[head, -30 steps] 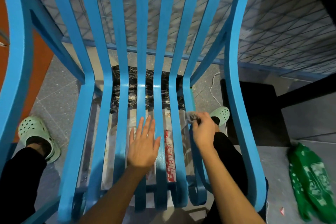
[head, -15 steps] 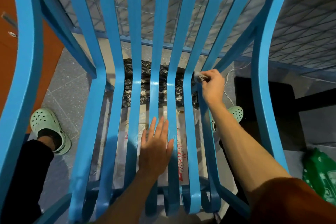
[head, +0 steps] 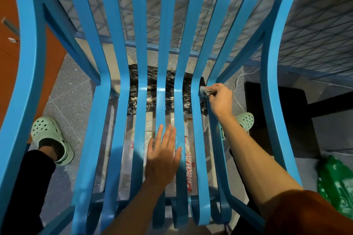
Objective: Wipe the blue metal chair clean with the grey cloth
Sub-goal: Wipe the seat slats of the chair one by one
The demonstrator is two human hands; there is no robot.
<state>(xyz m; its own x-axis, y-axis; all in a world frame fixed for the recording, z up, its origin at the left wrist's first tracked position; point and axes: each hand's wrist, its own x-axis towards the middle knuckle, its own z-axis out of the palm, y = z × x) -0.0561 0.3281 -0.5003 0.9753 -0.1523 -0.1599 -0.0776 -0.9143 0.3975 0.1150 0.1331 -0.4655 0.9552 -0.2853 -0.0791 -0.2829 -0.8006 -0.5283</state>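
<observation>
Grip tight: pinches crumpled grey cloth in curled fingers of right hand, presses it against rightmost slat of blue metal slatted chair, at bend between seat and back. Rests left hand flat on middle seat slats, fingers straight, holding nothing.

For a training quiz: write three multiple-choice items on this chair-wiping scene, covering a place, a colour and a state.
1. Where is the grey cloth? A) on the floor B) against a right-side seat slat C) on the left armrest
2. What colour are the clogs? A) red B) black C) mint green
3. How is the left hand? A) flat on the slats B) clenched C) holding the cloth
Key: B, the right hand holds it there; C, both show pale green; A, its fingers lie straight.
</observation>
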